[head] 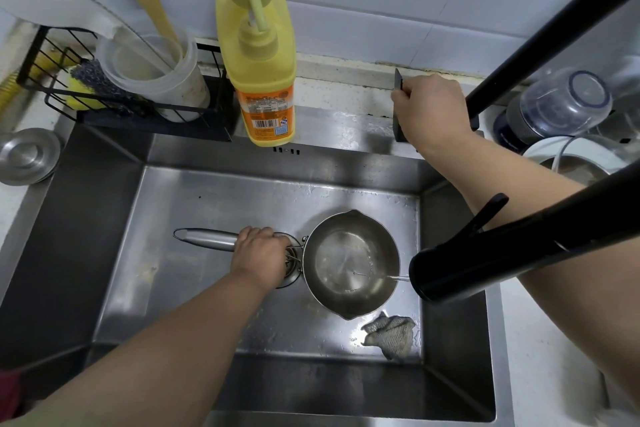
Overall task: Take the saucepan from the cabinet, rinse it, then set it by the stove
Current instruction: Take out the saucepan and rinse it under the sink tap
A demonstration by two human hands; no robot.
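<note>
A small steel saucepan (351, 262) sits low in the steel sink (194, 198), above the drain. My left hand (259, 256) grips its long handle near the bowl. A thin stream of water runs from the black tap spout (446, 270) into the pan. My right hand (429, 111) grips the black tap lever (399, 80) on the ledge behind the sink.
A grey cloth (391, 340) lies in the sink's near right corner. A yellow soap bottle (259, 55) and a black rack (104, 104) with a plastic jug and sponge stand behind the sink. A steel lid (27, 154) lies left; bowls and a jar (554, 107) sit right.
</note>
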